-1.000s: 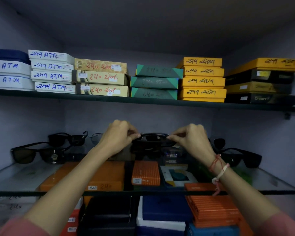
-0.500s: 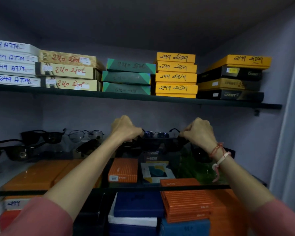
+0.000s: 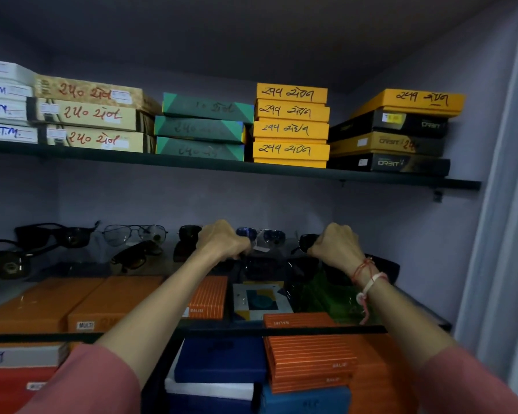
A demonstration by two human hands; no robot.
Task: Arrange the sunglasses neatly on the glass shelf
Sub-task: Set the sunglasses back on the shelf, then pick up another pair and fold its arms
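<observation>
A pair of black sunglasses (image 3: pixel 269 265) sits low over the middle of the glass shelf (image 3: pixel 222 329), held at both ends. My left hand (image 3: pixel 222 242) grips its left end and my right hand (image 3: pixel 335 246) grips its right end. Behind them stands a blue-lensed pair (image 3: pixel 262 236). To the left are clear-lensed aviators (image 3: pixel 133 234), a dark tilted pair (image 3: pixel 130 256) and black pairs (image 3: pixel 54 236) (image 3: pixel 5 261). Another black pair (image 3: pixel 383 268) lies behind my right wrist.
The upper shelf (image 3: pixel 222 165) carries stacked labelled boxes in white, beige, green, yellow and black. Orange (image 3: pixel 42 303), blue and patterned boxes lie under the glass. A grey wall closes the right side.
Both hands have moved the black sunglasses away from me and down toward the shelf. The camera view has shifted to the right.
</observation>
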